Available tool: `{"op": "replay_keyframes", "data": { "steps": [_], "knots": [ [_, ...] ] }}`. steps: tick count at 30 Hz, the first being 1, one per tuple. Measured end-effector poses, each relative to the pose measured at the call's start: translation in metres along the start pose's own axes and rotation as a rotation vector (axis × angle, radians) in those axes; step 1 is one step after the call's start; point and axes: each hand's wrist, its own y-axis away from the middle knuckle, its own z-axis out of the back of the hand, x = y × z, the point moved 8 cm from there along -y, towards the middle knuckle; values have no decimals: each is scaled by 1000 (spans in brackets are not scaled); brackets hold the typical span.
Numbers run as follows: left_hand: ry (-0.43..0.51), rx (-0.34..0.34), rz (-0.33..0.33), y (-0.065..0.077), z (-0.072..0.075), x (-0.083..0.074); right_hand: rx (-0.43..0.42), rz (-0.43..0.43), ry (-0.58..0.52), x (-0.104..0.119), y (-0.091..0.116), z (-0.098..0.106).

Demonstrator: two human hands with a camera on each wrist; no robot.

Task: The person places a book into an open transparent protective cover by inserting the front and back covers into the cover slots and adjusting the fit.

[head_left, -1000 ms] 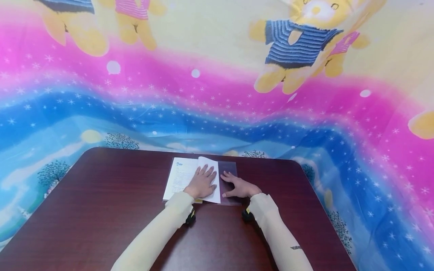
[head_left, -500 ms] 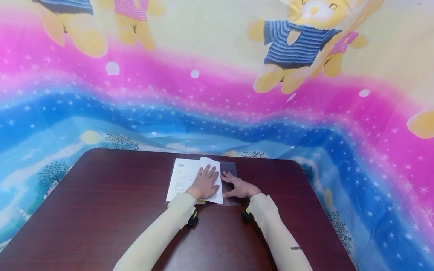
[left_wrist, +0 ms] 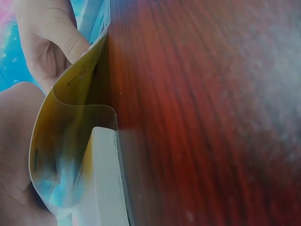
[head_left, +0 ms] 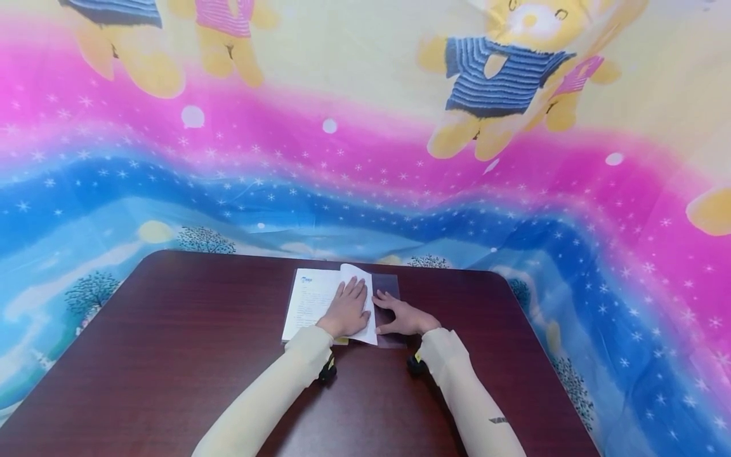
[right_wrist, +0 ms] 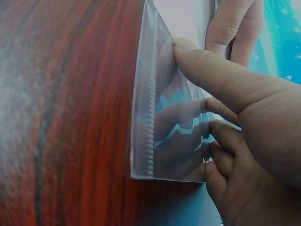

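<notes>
A book with a printed page (head_left: 308, 311) facing up lies at the far middle of the table. A curled white flap (head_left: 367, 331) lies along its right side, under my left hand (head_left: 345, 312), whose fingers lie flat and spread. In the left wrist view, a yellow cover (left_wrist: 87, 77) bends inside clear plastic beside the thick page block (left_wrist: 109, 179). The clear plastic book cover (head_left: 388, 289) sticks out to the right. My right hand (head_left: 401, 315) rests on it with fingers spread; in the right wrist view its thumb (right_wrist: 188, 49) lies at the plastic's edge.
The dark red wooden table (head_left: 171, 355) has a rounded far edge close behind the book. Behind it hangs a printed cloth (head_left: 365, 171) with bears and snowflakes. Dark wrist devices (head_left: 327, 369) sit under both cuffs.
My left hand and the book have slid slightly to the right, so the white flap reaches further over the clear plastic. The right hand has stayed in place.
</notes>
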Motion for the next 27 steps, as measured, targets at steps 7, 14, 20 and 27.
{"op": "replay_keyframes", "data": {
  "steps": [7,14,20,27],
  "knots": [
    [7,10,17,-3,-5,1,-13,12,-17,1,2,1],
    [280,-60,-106,0,12,4,-15,31,-33,2,2,1],
    [416,-143,-141,3,26,19,-13,28,-48,1,2,1],
    [414,-156,-119,6,21,30,-14,21,-57,0,3,0]
  ]
}}
